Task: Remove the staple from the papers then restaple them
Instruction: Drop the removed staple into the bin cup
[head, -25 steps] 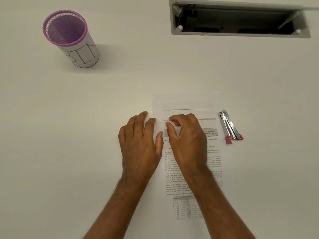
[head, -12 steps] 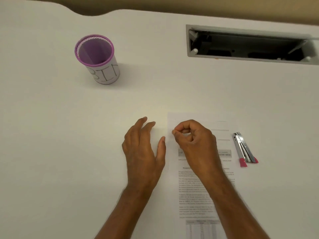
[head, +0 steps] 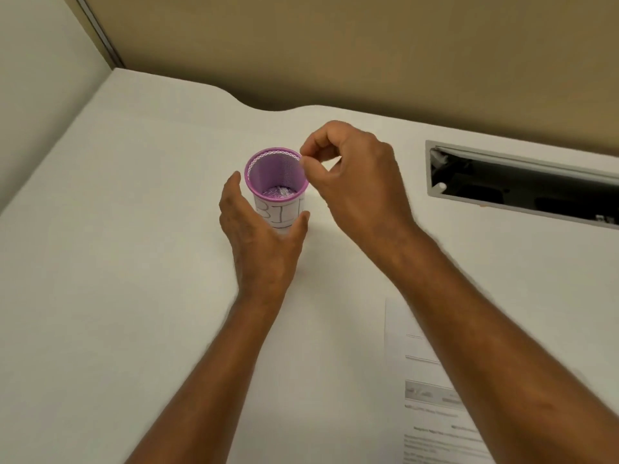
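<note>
Head view, surface: white surface (head: 100, 296) set against a tan partition wall, with an open grey slot (head: 522, 185) sunk into it at the right.
Bin: purple mesh cup (head: 276, 182) with a paper label, standing upright well away from the papers, likely there to catch scrap.
Left hand: left hand (head: 261, 236) cups the cup's lower wall, fingers on one side and thumb on the other, apparently to steady it.
Right hand: right hand (head: 355, 182) hovers at the rim, thumb and forefinger pinched together; probably on the pulled staple, though it is too small to see.
Papers: papers (head: 425, 380) lie flat at lower right, partly under the right forearm, untouched by either hand.
Stage: judging by this, the staple is out and about to be binned; restapling is not yet done.
</note>
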A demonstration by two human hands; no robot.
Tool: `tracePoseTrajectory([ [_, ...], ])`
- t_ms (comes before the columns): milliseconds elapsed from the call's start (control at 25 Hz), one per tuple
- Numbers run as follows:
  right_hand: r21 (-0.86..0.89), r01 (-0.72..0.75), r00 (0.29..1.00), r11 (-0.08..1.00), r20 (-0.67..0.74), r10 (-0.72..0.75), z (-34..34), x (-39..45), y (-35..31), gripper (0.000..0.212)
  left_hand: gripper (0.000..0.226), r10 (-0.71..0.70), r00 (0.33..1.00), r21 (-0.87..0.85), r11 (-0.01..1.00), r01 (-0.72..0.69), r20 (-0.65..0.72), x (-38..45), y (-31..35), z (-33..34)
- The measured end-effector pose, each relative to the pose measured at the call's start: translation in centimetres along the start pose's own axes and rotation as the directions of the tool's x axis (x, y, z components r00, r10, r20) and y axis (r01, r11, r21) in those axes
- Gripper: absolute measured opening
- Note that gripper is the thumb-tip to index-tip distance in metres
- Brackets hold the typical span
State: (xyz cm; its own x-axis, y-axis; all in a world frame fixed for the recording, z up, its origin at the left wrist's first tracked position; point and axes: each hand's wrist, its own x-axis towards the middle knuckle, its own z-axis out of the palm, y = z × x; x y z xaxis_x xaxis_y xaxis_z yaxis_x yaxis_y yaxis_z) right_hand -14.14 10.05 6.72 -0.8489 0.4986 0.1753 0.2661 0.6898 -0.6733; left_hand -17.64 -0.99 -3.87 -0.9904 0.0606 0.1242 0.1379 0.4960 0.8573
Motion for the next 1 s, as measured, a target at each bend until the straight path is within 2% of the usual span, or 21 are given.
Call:
tracePoseTrajectory([
  [160, -0.195, 0.086, 0.994, 0.977, 0.090, -0.070, 2.6, 3.2, 0.3, 0.021, 0.107, 0.069, 0.996, -0.064, 0.996, -0.065, 0.052, 1.8, -0.4, 0.3],
  [360, -0.201, 0.082, 0.992, 0.976, 0.113, -0.060, 3.6, 4.2, 1.0, 0.024, 0.094, 0.100, 0.993, -0.102, 0.990, -0.094, 0.057, 2.8, -0.8, 0.8],
  [480, -0.084, 0.034, 0.999, 0.996, 0.025, -0.032, 2.8, 3.0, 1.4, 0.020, 0.093, 0.101, 0.993, -0.084, 0.992, -0.096, 0.056, 2.9, -0.3, 0.9],
  [600, 0.162, -0.038, 0.983, 0.986, -0.169, 0.066, 0.7, -2.0, 2.6, 0.012, 0.102, 0.062, 0.998, 0.024, 0.998, -0.062, -0.014, 1.2, 0.0, 0.0],
  [720, 0.276, -0.155, 0.931, 0.948, -0.279, 0.234, -1.3, -10.3, 5.4, 0.012, 0.085, 0.090, 0.992, 0.019, 0.996, -0.089, -0.084, -5.1, -0.3, -0.9],
  [760, 0.267, -0.201, 0.918, 0.942, -0.285, 0.277, -1.6, -13.3, 6.4, 0.013, 0.077, 0.096, 0.995, 0.009, 0.995, -0.095, -0.036, -7.9, -0.3, -1.1],
  [840, 0.199, -0.324, 0.884, 0.925, -0.284, 0.371, -2.6, -18.9, 9.0, 0.015, 0.063, 0.139, 0.974, 0.044, 0.988, -0.149, 0.176, -13.9, 0.3, -0.8],
  [920, 0.114, -0.427, 0.845, 0.897, -0.303, 0.441, -3.9, -23.4, 11.8, 0.018, 0.059, 0.208, 0.887, 0.093, 0.959, -0.268, 0.413, -18.9, 1.1, 0.2],
  [1000, 0.002, -0.480, 0.818, 0.877, -0.360, 0.449, -5.3, -26.5, 14.3, 0.023, 0.059, 0.296, 0.778, 0.125, 0.895, -0.429, 0.555, -22.2, 1.7, 1.3],
])
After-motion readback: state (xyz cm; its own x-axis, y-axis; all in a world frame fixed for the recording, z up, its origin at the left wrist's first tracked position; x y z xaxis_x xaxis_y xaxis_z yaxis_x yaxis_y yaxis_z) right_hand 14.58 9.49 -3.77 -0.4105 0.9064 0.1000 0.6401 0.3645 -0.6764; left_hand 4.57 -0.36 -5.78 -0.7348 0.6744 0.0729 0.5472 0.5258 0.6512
